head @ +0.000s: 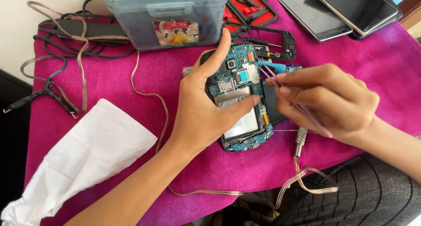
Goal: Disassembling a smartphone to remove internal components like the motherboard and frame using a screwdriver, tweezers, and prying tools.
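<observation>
Pointing away lengthwise, opened phone [240, 99], left hand [201, 112].

At the far edge of your pink cloth-covered table [109, 85] stands a translucent blue-grey plastic box [164, 15] with a clip on its lid; a rectangular paper label [175, 32] in red, green and yellow sits on its front wall. In the far right corner two flat rectangular phones lie overlapping, the silver-framed one [313, 13] with a grey-dark screen, the black one [357, 7] partly over it. On the opened phone under your hands, a white rectangular sticker [237, 102] crosses the metal plate.
</observation>
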